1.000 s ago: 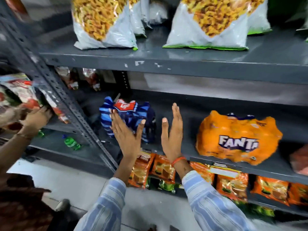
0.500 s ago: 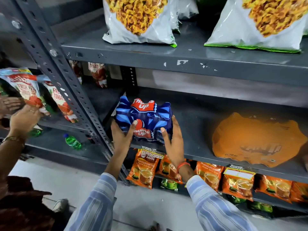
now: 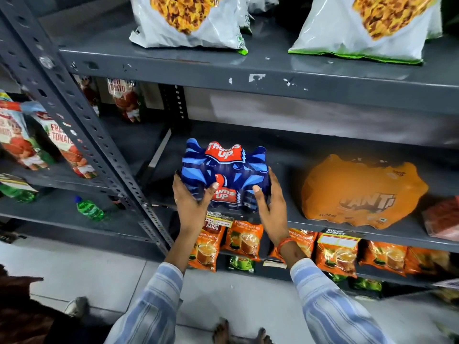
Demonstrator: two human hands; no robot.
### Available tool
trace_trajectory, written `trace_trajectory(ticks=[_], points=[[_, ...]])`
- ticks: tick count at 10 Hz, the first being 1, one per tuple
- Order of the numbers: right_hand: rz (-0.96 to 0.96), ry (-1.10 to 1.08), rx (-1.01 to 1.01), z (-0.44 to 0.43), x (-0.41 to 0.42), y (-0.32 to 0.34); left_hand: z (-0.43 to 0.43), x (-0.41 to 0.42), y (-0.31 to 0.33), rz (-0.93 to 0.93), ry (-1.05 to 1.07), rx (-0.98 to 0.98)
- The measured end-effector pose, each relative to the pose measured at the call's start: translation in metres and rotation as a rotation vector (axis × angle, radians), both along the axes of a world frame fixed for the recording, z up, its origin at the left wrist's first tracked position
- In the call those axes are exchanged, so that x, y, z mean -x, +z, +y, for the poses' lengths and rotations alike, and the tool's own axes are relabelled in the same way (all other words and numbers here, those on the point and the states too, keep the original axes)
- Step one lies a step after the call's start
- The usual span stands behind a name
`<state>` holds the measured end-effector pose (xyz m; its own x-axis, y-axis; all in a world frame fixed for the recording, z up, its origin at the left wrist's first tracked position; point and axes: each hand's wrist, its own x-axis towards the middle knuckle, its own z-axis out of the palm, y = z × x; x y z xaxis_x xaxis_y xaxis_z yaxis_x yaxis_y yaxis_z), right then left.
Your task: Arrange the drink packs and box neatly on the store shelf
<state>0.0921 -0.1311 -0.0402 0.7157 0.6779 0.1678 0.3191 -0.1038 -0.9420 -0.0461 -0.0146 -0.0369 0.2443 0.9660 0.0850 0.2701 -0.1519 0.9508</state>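
Note:
A blue Thums Up drink pack stands near the front edge of the grey middle shelf. My left hand grips its left side and my right hand grips its right side, thumbs on the front face. An orange Fanta drink pack lies on the same shelf to the right, apart from the blue pack. At the far right edge of that shelf part of a reddish pack or box shows, mostly cut off.
Large white snack bags sit on the shelf above. Orange tea packets hang below the shelf edge. A perforated grey upright slants at the left, with tomato sauce pouches and a green bottle beyond. Another person's clothing shows at bottom left.
Both hands went from open in front of the blue pack to closed on its sides. The pack now sits further forward, near the shelf's front edge. The view has moved in closer.

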Motion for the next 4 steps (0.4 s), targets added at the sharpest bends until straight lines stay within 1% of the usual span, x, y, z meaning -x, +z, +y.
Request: trace_trajectory(ticks=[1,2,3,4], points=[[-0.004,0.0,0.008,0.003,-0.003,0.001,0.001,-0.001,0.001,0.04,-0.002,-0.033],[-0.031,0.017,0.029,-0.001,0.0,0.004,-0.004,0.0,0.007,0.062,-0.008,-0.009],[-0.102,0.063,0.111,-0.007,-0.007,0.012,-0.026,-0.006,0.015,0.183,0.023,-0.062],[-0.216,0.093,0.208,-0.015,-0.019,0.021,-0.047,-0.014,0.023,0.22,0.014,-0.173]])
